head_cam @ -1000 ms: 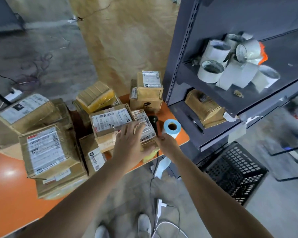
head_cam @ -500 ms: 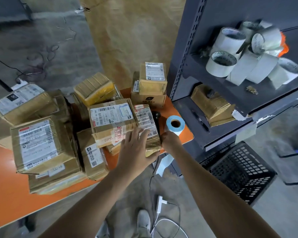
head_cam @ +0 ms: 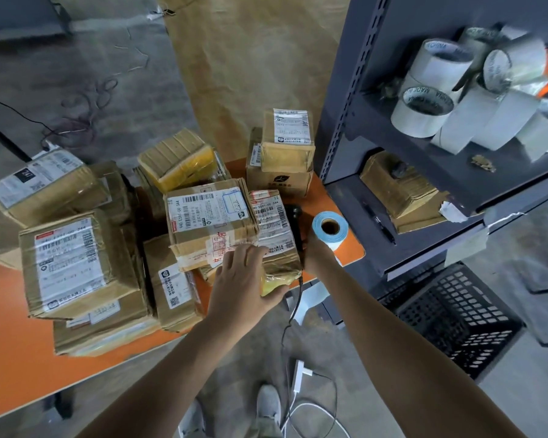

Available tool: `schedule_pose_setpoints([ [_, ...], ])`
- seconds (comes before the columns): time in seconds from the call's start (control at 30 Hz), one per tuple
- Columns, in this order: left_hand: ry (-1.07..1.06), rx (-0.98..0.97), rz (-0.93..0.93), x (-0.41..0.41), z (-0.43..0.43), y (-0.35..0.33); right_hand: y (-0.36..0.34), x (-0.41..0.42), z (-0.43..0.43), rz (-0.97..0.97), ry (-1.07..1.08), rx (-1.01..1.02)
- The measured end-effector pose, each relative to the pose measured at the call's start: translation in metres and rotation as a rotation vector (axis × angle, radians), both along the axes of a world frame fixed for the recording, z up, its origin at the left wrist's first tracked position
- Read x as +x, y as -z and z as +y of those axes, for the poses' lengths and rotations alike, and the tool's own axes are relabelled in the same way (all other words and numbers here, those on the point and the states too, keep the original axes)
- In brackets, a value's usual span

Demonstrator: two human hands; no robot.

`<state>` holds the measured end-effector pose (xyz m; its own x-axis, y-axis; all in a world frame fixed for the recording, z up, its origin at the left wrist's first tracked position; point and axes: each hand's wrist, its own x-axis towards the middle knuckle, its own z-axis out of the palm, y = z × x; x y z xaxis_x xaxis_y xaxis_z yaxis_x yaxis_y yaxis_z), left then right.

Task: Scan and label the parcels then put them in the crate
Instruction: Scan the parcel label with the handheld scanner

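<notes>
Centre of frame: our left hand (head_cam: 244, 279) lies over the near end of a narrow parcel (head_cam: 274, 229), fingers spread across its top and thumb hooked round the taped near face. We judge this hold steadies it, label up, for scanning. Our right hand (head_cam: 317, 256) reaches in just right of that parcel, toward the black scanner (head_cam: 293, 216). Its fingers are hidden behind the parcel's edge, so we cannot tell whether it grips anything. The blue label roll (head_cam: 329, 227) stands on end just beside it, handy for labelling. The crate (head_cam: 453, 317) sits on the floor at lower right, beside the orange table (head_cam: 13, 358).
</notes>
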<state>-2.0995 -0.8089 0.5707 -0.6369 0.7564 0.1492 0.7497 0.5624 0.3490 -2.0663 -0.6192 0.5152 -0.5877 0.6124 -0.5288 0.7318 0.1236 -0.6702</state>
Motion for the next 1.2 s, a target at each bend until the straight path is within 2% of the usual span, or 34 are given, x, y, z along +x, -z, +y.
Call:
schedule_pose_setpoints([
  [0.1,-0.023,0.028,-0.037,-0.002,-0.004,-0.005,-0.013,0.005,0.002,-0.088,-0.055,0.135],
  [0.37,-0.139,0.122,-0.082,-0.017,-0.009,-0.039,-0.088,0.027,-0.001,0.026,0.060,0.102],
  [0.6,-0.396,0.060,-0.114,-0.041,-0.023,-0.062,-0.121,0.011,-0.022,0.131,0.057,-0.062],
  [0.8,-0.488,0.052,-0.135,-0.057,-0.031,-0.070,-0.121,-0.007,-0.048,0.240,0.127,-0.296],
  [0.97,-0.537,0.111,-0.377,-0.074,-0.034,-0.074,-0.117,-0.022,-0.070,0.241,0.158,-0.210],
  [1.1,-0.508,0.121,-0.462,-0.078,-0.040,-0.076,-0.110,-0.032,-0.079,0.271,0.230,-0.143],
  [1.2,-0.568,0.161,-0.716,-0.088,-0.044,-0.080,-0.111,-0.035,-0.082,0.263,0.200,-0.085],
])
